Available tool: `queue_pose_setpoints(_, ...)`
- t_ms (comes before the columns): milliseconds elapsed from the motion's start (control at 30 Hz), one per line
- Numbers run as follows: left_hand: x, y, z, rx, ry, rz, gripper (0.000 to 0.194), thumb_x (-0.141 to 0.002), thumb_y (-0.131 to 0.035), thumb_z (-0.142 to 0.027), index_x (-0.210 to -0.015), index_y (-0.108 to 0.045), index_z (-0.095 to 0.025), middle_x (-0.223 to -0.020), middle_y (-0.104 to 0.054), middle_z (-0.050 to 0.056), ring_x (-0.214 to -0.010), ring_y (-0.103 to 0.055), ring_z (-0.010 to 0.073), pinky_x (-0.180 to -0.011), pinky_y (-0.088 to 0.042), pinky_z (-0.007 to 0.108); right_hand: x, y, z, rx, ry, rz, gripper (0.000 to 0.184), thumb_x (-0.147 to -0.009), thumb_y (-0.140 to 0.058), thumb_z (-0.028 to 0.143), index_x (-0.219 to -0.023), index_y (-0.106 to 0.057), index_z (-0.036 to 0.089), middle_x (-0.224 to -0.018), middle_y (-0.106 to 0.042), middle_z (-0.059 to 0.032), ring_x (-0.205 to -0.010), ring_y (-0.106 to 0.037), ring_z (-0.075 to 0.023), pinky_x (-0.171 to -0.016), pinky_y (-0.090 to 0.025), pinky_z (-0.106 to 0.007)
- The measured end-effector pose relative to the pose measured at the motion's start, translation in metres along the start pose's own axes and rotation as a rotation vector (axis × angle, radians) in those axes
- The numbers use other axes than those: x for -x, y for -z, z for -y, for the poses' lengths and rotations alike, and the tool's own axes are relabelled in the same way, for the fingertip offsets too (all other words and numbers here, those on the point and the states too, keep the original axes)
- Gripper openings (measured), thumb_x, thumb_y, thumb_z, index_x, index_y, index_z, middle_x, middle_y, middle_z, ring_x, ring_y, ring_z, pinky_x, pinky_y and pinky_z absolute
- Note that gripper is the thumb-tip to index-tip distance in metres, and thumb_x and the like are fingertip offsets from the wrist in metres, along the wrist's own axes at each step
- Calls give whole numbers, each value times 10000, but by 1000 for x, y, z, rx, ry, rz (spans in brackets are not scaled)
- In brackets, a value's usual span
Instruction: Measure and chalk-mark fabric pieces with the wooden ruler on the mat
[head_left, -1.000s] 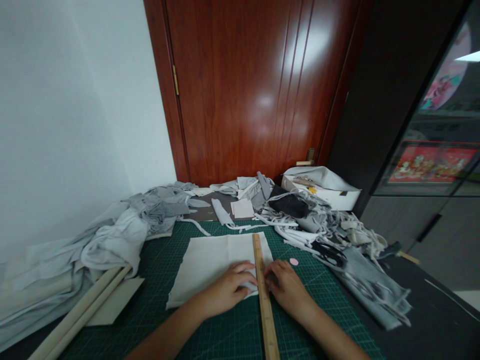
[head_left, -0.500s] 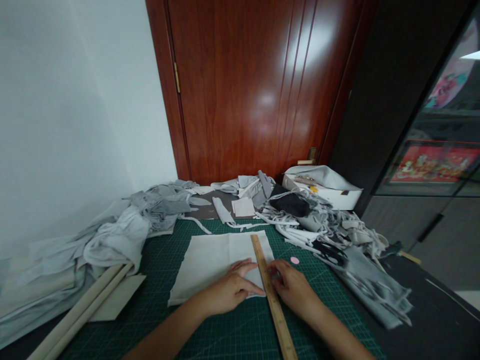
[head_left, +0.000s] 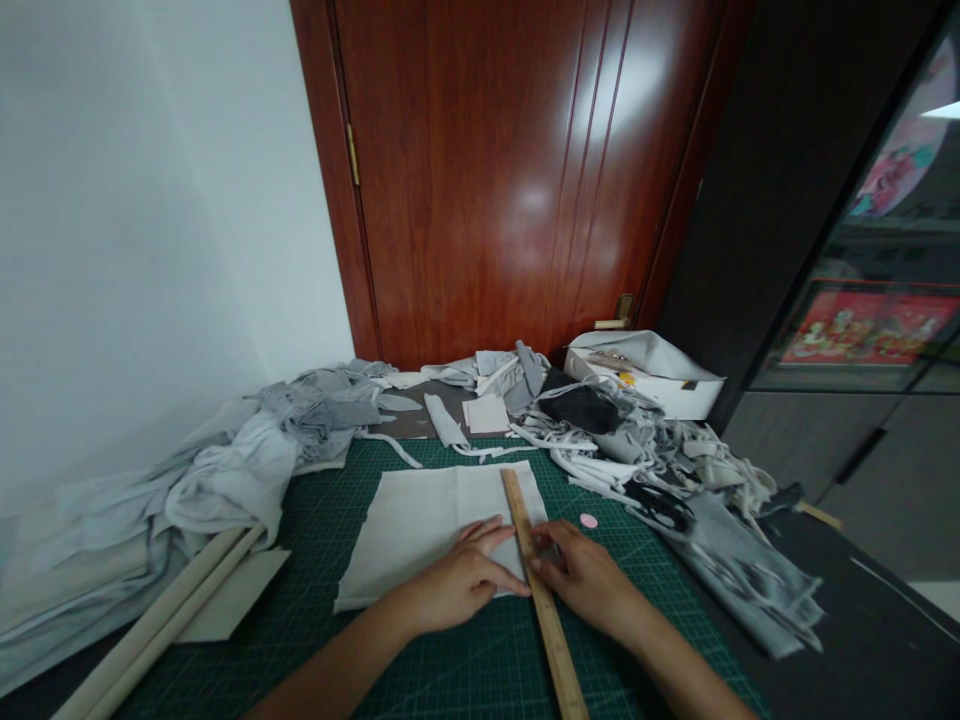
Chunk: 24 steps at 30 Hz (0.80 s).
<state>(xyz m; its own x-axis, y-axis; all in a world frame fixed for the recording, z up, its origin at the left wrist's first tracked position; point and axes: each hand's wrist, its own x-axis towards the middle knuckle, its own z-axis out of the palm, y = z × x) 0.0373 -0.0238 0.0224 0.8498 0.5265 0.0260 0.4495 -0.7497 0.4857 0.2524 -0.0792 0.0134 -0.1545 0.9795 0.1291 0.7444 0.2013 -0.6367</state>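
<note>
A piece of white fabric lies flat on the green cutting mat. Across its right part runs a wooden ruler, tilted a little and reaching past the fabric's near edge. My left hand rests on the fabric with fingers spread, its tips close to or touching the ruler's left edge. From the other side, my right hand has bent fingers at the ruler's right edge and its thumb over the ruler. A pink disc lies on the mat beyond my right hand.
Grey and white fabric is heaped on the left, above long pale rolls. Cloth strips and scraps pile up on the right, with black-handled scissors among them. A white box stands behind, before a brown door.
My right thumb has moved left onto the ruler, and the right hand has shifted slightly. The ruler's near end has shifted slightly left. My left hand stays almost in place.
</note>
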Motion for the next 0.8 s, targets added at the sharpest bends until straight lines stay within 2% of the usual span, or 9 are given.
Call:
queue_pose_setpoints(267, -2, -1, 2, 16, -15, 11, 506, -838, -474, -28, -1078, -675, -425, -1528, -251, -138, -1425, -192, 222, -1155, -165, 485, -12, -9, 6, 69, -48, -70, 310, -808, -527, 150, -1101, -631, 140, -1047, -629, -109, -932, -612, -201, -856, -431, -277)
queue_pose_setpoints(500, -3, -1, 2, 63, 7, 19, 542, -808, -470, 35, -1046, -702, -394, -1528, -275, -104, -1427, -182, 231, -1162, -114, 476, -26, -9, 9, 201, -87, -99, 271, -834, -515, 173, -1070, -643, 136, -972, -655, -97, -915, -607, -206, -812, -419, -264)
queue_pose_setpoints(667, -4, -3, 1, 99, 64, -29, 417, -834, -512, -16, -985, -740, -331, -1503, -354, -46, -1412, -228, 222, -1155, -174, 426, -31, -12, 5, 246, -123, -100, 298, -838, -502, 140, -1115, -612, 131, -1002, -651, -105, -896, -617, -202, -791, -415, -261)
queue_pose_setpoints(800, -4, -8, 5, 115, 44, -74, 421, -812, -514, -4, -967, -738, -325, -1482, -384, -51, -1402, -248, 221, -1147, -198, 436, -36, -14, 5, 242, -125, -117, 281, -882, -465, 174, -1124, -601, 130, -997, -653, -113, -938, -617, -211, -801, -411, -268)
